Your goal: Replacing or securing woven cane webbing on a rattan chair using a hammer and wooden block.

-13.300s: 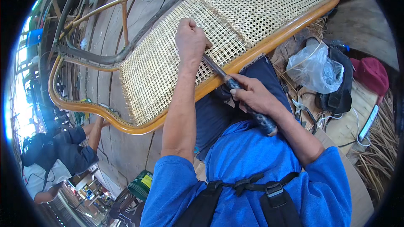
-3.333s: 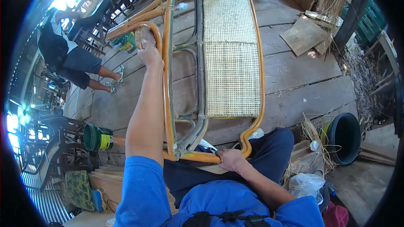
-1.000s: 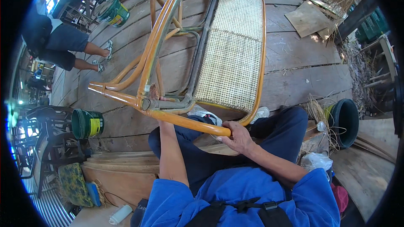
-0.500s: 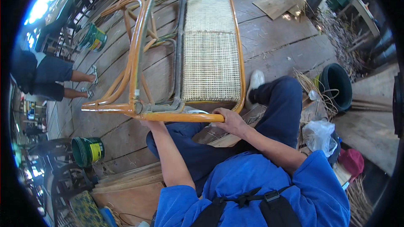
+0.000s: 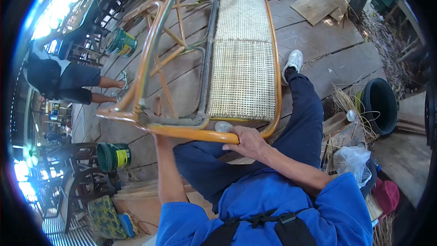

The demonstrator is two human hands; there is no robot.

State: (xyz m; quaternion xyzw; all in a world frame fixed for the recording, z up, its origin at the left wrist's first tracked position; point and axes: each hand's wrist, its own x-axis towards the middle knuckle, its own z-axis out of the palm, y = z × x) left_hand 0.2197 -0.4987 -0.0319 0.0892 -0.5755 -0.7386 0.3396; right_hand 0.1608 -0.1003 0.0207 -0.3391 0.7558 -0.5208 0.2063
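A rattan chair (image 5: pixel 182 133) with a glossy orange-brown pole frame is tipped over in front of me. Its woven cane panel (image 5: pixel 243 64) faces up at me, framed by a dark pole and an orange one. My right hand (image 5: pixel 249 142) is wrapped round the right end of the near orange pole. My left hand (image 5: pixel 160 139) reaches under the near left corner, gripping the frame; the pole hides most of its fingers.
Green buckets stand on the plank floor, one (image 5: pixel 114 156) at left and one (image 5: pixel 122 42) farther off. A dark bucket (image 5: pixel 377 107), cane strips and a plastic bag (image 5: pixel 353 161) lie right. Another person (image 5: pixel 77 79) stands at left. Plywood pieces (image 5: pixel 318 3) rest far right.
The near left side of the chair has swung slightly with my left hand, and the frame blurs there. My right leg has stretched forward. The whole view has shifted a little.
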